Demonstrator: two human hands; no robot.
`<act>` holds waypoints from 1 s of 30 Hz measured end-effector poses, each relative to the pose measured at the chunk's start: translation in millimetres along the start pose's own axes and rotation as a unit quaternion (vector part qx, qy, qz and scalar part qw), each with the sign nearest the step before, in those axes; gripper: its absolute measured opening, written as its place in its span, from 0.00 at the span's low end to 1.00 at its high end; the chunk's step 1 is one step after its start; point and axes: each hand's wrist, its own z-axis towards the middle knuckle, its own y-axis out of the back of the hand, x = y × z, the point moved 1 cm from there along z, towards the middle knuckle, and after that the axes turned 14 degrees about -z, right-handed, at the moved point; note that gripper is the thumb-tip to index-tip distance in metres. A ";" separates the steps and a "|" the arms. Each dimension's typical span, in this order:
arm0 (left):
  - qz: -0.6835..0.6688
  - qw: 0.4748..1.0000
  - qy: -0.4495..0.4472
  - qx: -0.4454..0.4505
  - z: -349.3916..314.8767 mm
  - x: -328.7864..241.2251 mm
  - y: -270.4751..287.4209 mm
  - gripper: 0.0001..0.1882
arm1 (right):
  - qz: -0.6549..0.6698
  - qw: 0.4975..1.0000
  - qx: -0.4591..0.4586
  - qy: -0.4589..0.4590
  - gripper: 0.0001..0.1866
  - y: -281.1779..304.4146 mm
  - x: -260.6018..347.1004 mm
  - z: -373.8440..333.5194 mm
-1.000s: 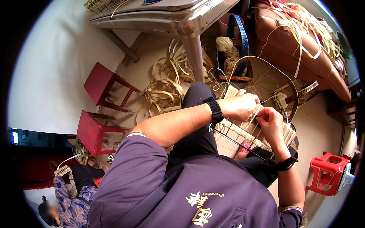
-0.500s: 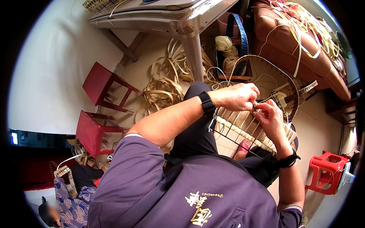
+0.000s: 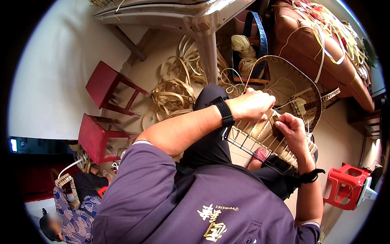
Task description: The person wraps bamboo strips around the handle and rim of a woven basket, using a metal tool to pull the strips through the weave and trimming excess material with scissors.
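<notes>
Two bare hands worked over a partly woven basket of tan strips and black wire, set across the person's lap, its underside and far wall partly hidden by fingers and knees. A table was cut off by the upper edge, and another person, in a blue patterned top, showed only in part at lower left. The left hand, above a black wristband, was turned with its back to the camera, fingers curled down at the basket's upper side; what it gripped, if anything, could not be told. The right hand was just beside it, fingers bent in and thumb near the fingertips, leaving a narrow gap at most; whether a strip was pinched there was too small to make out. Coiled strips lay on the floor beyond the left knee.
</notes>
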 end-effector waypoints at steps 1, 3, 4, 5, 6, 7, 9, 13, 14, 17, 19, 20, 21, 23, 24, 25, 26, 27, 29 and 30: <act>-0.007 1.000 0.027 0.012 0.1 -1.1 0.0 0.23 | -0.024 0.999 -0.023 -0.021 0.07 -3.0 2.5 -0.5; -0.001 1.000 0.015 0.017 -2.2 0.1 -1.9 0.27 | -0.070 0.994 -0.064 -0.062 0.08 -10.3 9.3 0.1; 0.001 1.000 0.011 0.018 -3.1 0.8 -2.9 0.28 | -0.142 0.985 -0.081 -0.047 0.08 -11.6 17.8 -2.3; 0.000 1.000 0.006 0.014 -2.5 1.2 -3.9 0.29 | -0.174 0.980 -0.088 -0.042 0.08 -11.3 18.6 -3.0; 0.000 1.000 0.004 0.012 -2.6 2.3 -4.4 0.30 | -0.206 0.973 -0.096 -0.037 0.08 -11.1 19.3 -3.5; -0.001 1.000 0.002 0.010 -2.9 3.3 -4.9 0.30 | -0.238 0.965 -0.103 -0.031 0.08 -11.0 20.0 -3.9; -0.002 1.000 -0.004 0.011 -2.5 3.5 -4.2 0.30 | -0.273 0.957 -0.099 -0.028 0.08 -10.3 18.4 -2.7; 0.002 1.000 -0.004 0.026 -3.3 7.6 -2.3 0.30 | -0.337 0.938 -0.082 -0.001 0.07 -9.6 32.2 5.4; -0.027 0.999 -0.021 0.020 -4.4 7.8 0.6 0.29 | -0.327 0.943 -0.061 -0.021 0.06 -7.7 31.0 9.5; -0.046 0.998 -0.035 0.031 -6.3 7.6 6.7 0.26 | -0.315 0.947 -0.022 -0.057 0.06 -1.9 33.0 18.5; -0.036 0.998 -0.033 0.046 -7.3 8.1 8.3 0.23 | -0.325 0.944 0.004 -0.055 0.06 -1.4 34.7 22.2; -0.031 0.997 -0.023 0.064 -5.1 7.8 7.4 0.17 | -0.330 0.942 0.012 -0.055 0.06 -1.9 35.6 23.4; -0.029 0.997 -0.018 0.073 -5.0 8.1 7.0 0.14 | -0.334 0.941 0.019 -0.055 0.06 -2.4 36.5 24.6; -0.027 0.997 -0.009 0.078 -6.4 7.1 6.9 0.07 | -0.374 0.927 0.013 -0.029 0.06 -6.0 41.6 25.5; -0.028 0.997 -0.007 0.076 -6.7 8.4 6.4 0.05 | -0.388 0.922 0.011 -0.021 0.07 -7.1 42.9 25.7; -0.029 0.997 -0.006 0.074 -7.1 9.2 6.3 0.04 | -0.395 0.918 0.013 -0.008 0.07 -7.6 42.9 25.1; -0.045 0.996 -0.012 0.077 -7.1 12.6 5.4 0.04 | -0.399 0.917 0.014 0.000 0.07 -8.4 42.1 25.1; -0.053 0.995 -0.015 0.078 -7.4 15.5 3.9 0.05 | -0.403 0.915 0.016 0.008 0.08 -9.2 41.4 25.0; -0.061 0.995 -0.031 0.077 -7.9 18.7 2.0 0.08 | -0.403 0.915 0.004 -0.007 0.09 -10.9 36.8 24.2; -0.061 0.995 -0.038 0.076 -8.5 19.0 1.4 0.09 | -0.403 0.915 0.000 -0.012 0.09 -11.6 35.2 23.2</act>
